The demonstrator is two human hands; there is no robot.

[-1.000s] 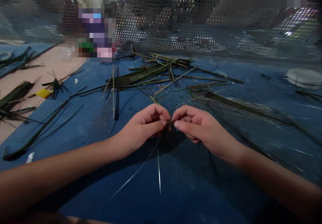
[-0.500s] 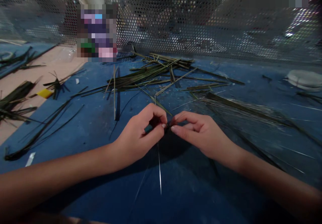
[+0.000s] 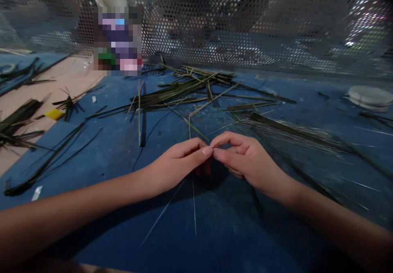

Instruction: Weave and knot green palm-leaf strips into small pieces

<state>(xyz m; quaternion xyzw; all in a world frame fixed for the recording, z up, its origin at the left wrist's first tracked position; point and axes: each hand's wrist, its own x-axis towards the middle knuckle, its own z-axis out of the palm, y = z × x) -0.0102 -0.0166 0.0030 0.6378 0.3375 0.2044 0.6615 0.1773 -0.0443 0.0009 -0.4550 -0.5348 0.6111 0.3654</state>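
My left hand [image 3: 184,158] is closed in a pinch, its thumb laid over the fingers. Touching it at the fingertips is my right hand [image 3: 242,154], also pinched between thumb and forefinger. Whatever sits between the fingertips is hidden or too small to make out. Just behind the hands lies a thin green leaf strip [image 3: 196,129]. A fine pale wire-like strand [image 3: 194,209] runs down below the left hand, and a second pale strand [image 3: 161,215] slants to the lower left.
Dark green leaf strips [image 3: 181,91] lie piled behind the hands on the blue tabletop [image 3: 116,150]. Fine pale strands [image 3: 294,131] fan out at the right, near a white round lid [image 3: 370,96]. A perforated metal screen [image 3: 233,23] rises at the back; a yellow piece [image 3: 54,113] lies left.
My left hand has flattened and rolled over, its thumb now on top, closing the gap between the hands. The dark bit at the fingertips is now covered. The slanting strand shows more clearly.
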